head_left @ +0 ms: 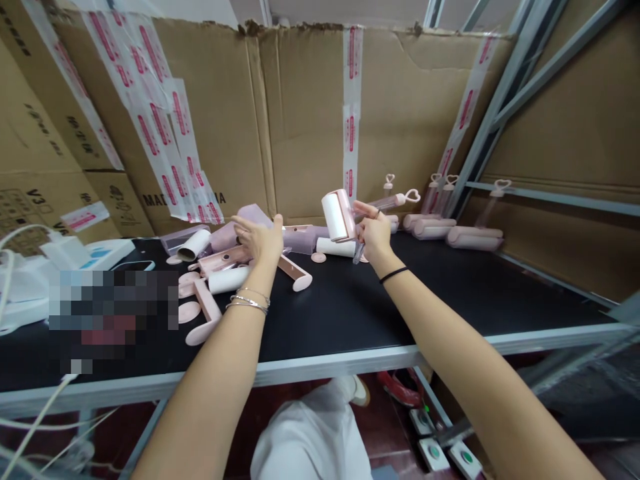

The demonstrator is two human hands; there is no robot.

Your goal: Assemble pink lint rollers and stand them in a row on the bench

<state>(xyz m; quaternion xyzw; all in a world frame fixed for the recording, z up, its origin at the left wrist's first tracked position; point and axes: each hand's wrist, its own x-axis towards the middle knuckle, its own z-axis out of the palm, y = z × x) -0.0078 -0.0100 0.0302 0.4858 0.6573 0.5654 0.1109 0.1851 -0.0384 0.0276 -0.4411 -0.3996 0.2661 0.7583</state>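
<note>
Raised above the table, a pink lint roller [339,217] with a white roll and a heart-shaped handle end is gripped in my right hand [375,235]. My left hand [263,240] is over the pile of parts, fingers spread and seemingly holding nothing; what lies under the palm is hidden. Around it are translucent purple covers [225,237], a white roll [229,279] and a pink bracket [294,272]. Closer to me lie another pink bracket [206,313] and a pink round cap [189,312]. A second white roll [336,247] rests between my hands.
Several assembled lint rollers [475,237] stand at the back right, handles upward. Cardboard [305,127] walls the back. At left are a white power strip [113,257], cables and a pixelated area. The black tabletop [325,320] has a metal front edge [340,365].
</note>
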